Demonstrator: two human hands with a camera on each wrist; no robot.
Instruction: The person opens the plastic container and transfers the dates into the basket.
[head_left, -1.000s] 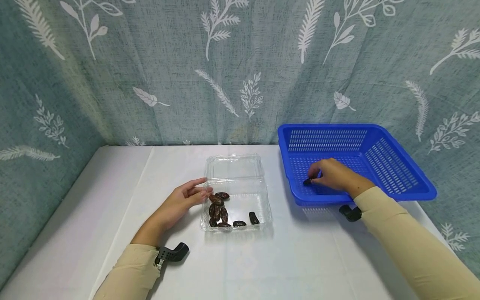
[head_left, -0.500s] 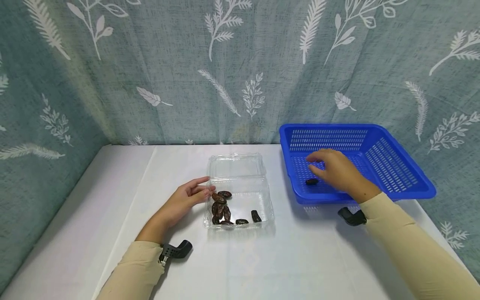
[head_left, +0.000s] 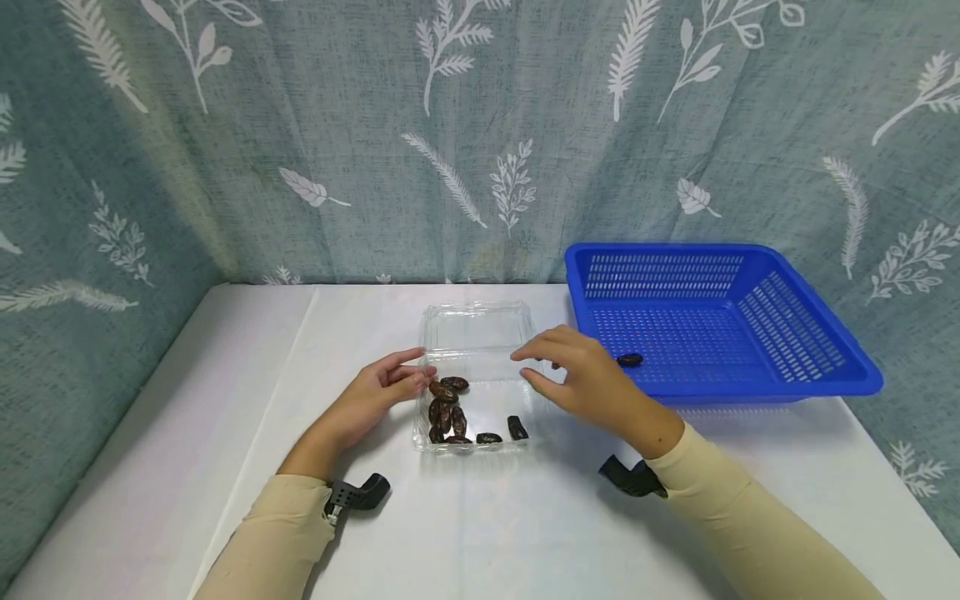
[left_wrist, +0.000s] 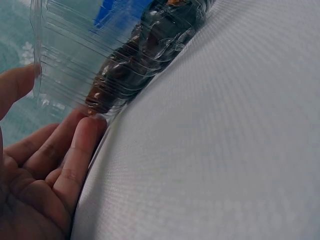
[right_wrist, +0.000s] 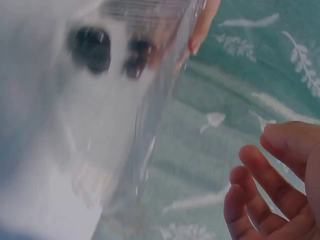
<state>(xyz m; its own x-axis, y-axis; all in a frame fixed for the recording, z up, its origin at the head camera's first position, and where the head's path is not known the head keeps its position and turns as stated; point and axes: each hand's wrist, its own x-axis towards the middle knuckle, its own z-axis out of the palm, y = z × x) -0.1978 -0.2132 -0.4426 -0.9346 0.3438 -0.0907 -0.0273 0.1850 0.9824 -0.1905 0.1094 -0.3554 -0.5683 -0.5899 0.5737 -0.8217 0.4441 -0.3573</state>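
Observation:
A clear plastic clamshell box stands on the white table with its lid folded back. Several brown dates crowd its left side, and two darker dates lie along the front. My left hand rests against the box's left wall, fingertips touching it; in the left wrist view the fingers lie at the wall, fairly straight. Over the right side of the box hovers my right hand, thumb and fingers spread apart; the right wrist view shows nothing between its fingers.
To the right stands a blue slotted plastic basket with one dark date visible near its left front. A patterned green curtain hangs behind the table.
My right hand has let go of a date in the blue basket and moved left to the clear box. The left hand has stayed at the box's side.

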